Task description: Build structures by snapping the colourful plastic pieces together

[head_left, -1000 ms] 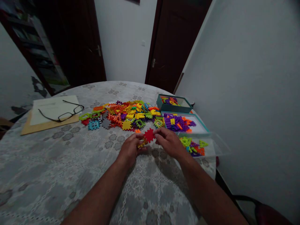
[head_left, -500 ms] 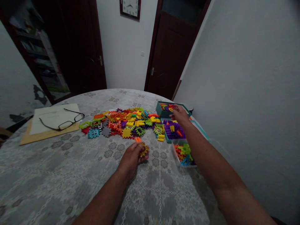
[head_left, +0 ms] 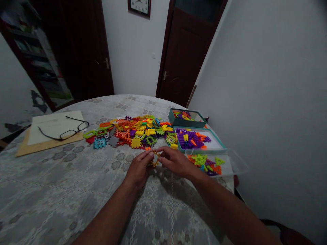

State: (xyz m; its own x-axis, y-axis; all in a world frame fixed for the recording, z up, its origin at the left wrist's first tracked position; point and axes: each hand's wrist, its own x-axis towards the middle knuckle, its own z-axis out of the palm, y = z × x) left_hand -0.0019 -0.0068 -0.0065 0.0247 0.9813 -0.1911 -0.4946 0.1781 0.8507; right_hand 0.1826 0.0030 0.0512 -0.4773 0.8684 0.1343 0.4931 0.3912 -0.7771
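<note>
Both my hands meet near the middle of the round table (head_left: 51, 190). My left hand (head_left: 138, 168) pinches a small orange-yellow interlocking piece (head_left: 154, 159). My right hand (head_left: 173, 161) touches the same piece from the right, fingers closed on it. Just beyond the hands lies a pile of colourful plastic building pieces (head_left: 133, 131). To the right stand a teal box (head_left: 198, 139) with purple and orange rods, a second teal box (head_left: 186, 117) behind it, and a clear tray (head_left: 212, 163) with green and orange pieces.
A pair of black glasses (head_left: 65, 129) lies on white paper over a wooden board (head_left: 38, 144) at the left. Dark doors and a wall clock (head_left: 139, 6) are behind the table. A chair (head_left: 286, 231) shows at the lower right.
My right hand has come back from the far teal box to the piece in my left hand. The red piece seen a second ago is gone from my hands.
</note>
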